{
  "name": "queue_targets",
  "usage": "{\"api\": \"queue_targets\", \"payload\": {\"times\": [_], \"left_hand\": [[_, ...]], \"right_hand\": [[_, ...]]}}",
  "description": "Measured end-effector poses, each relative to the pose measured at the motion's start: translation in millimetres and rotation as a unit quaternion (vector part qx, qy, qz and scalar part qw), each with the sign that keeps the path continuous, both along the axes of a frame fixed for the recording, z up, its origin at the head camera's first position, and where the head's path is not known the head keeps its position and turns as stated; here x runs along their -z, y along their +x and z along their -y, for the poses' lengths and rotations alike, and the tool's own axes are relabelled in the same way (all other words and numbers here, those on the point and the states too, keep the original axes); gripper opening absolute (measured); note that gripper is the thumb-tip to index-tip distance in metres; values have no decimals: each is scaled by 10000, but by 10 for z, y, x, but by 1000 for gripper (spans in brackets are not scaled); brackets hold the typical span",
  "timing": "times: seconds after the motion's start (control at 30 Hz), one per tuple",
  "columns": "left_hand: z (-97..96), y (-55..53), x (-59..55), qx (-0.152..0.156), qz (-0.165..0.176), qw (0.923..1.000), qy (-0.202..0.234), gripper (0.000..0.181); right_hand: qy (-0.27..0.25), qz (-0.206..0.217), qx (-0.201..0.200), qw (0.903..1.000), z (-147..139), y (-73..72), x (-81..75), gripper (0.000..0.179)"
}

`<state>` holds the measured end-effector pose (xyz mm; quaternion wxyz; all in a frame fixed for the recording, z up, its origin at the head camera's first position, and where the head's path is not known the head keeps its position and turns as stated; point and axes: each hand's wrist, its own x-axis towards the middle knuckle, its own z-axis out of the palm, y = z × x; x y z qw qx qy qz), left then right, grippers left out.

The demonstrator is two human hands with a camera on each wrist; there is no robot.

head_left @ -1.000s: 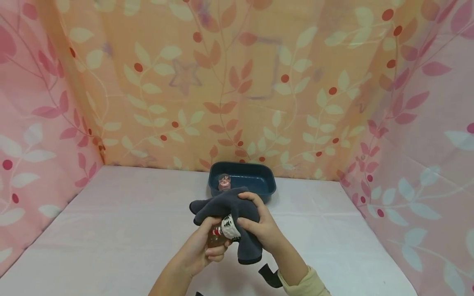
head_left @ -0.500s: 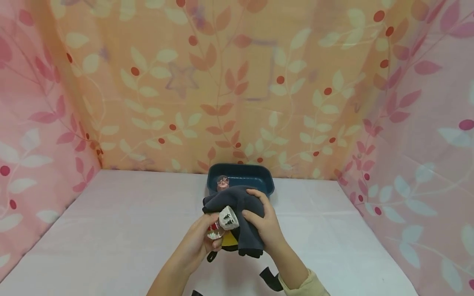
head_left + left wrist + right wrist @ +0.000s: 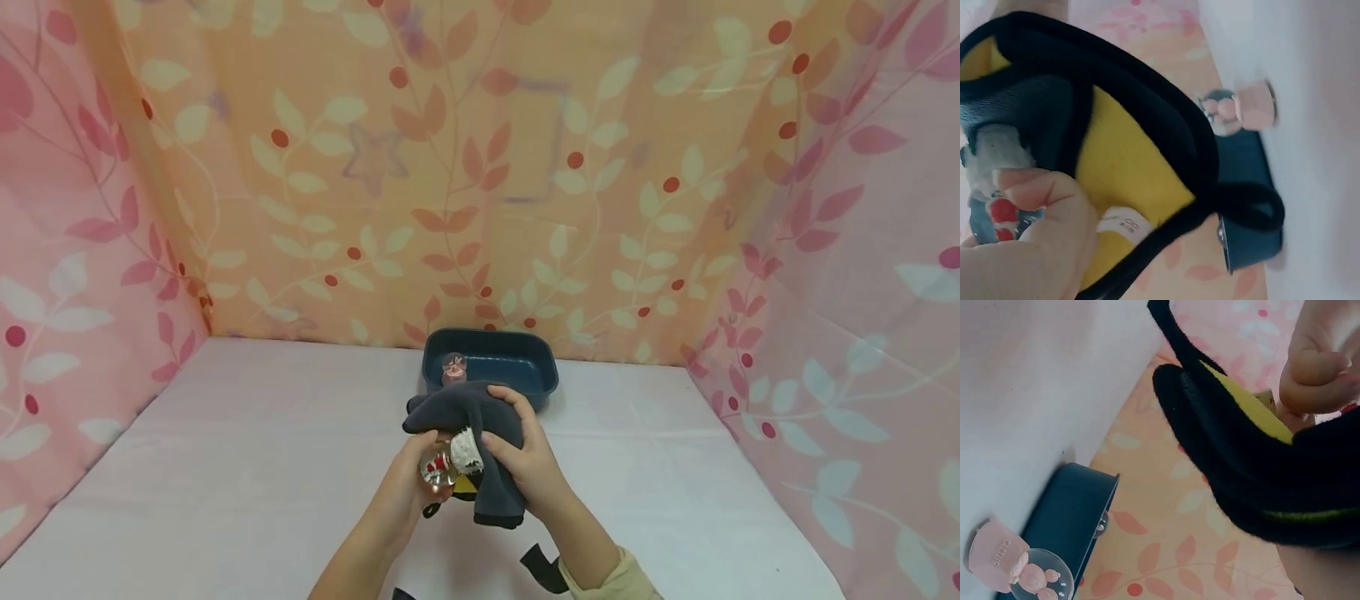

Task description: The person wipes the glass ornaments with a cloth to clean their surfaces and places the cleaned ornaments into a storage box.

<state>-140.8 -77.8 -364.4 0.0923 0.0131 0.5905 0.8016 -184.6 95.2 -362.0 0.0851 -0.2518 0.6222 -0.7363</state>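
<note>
My left hand (image 3: 405, 483) holds a small snow globe (image 3: 438, 465) with a red figure inside and a white base. The globe lies tilted, its base toward the right. My right hand (image 3: 531, 450) grips a dark grey fabric piece (image 3: 498, 487) against the base, thumb near the base and fingers over the top. In the left wrist view the fabric shows a yellow lining (image 3: 1129, 156), black edging, a white label (image 3: 1124, 224) and a black loop (image 3: 1250, 206). The fabric hides much of the right hand in its wrist view.
Behind the hands stands a dark blue bin (image 3: 543, 387), with a pinkish snow globe (image 3: 454, 369) inside its left end. Another pink-based snow globe (image 3: 1000, 553) stands on the table before the bin, hidden in the head view. A black strap (image 3: 545, 569) lies near my right forearm.
The fabric's left flaps have drawn in and its underside has swung, baring some yellow lining. The held snow globe has turned in my left hand. Both hands keep their places.
</note>
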Motion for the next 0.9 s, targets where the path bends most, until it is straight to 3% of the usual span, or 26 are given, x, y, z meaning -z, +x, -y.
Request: {"api": "queue_targets", "payload": {"times": [0.17,0.33,0.43,0.53,0.67,0.8,0.9], "left_hand": [[13,-8,15,44,333,9976,612,33],[31,-34,15,492,299,9972,473,50],[47,-33,15,870,240,9940,610,50],[55,-18,16,962,264,9905,945,39],[41,-4,13,795,281,9887,1237,27],[20,-4,9,293,55,9916,1260,28],[22,-13,9,-158,-214,9942,1038,37]], "right_hand": [[56,-800,548,9953,13,5,19,52],[308,-1698,1170,9780,1,-1,12,49],[332,-2313,1225,9646,2,-23,29,49],[294,-2688,1190,9554,15,-36,57,48],[358,-2446,1428,9584,26,-24,74,49],[290,-1497,1766,9724,8,8,43,49],[-46,-726,1744,9820,-5,24,9,51]]}}
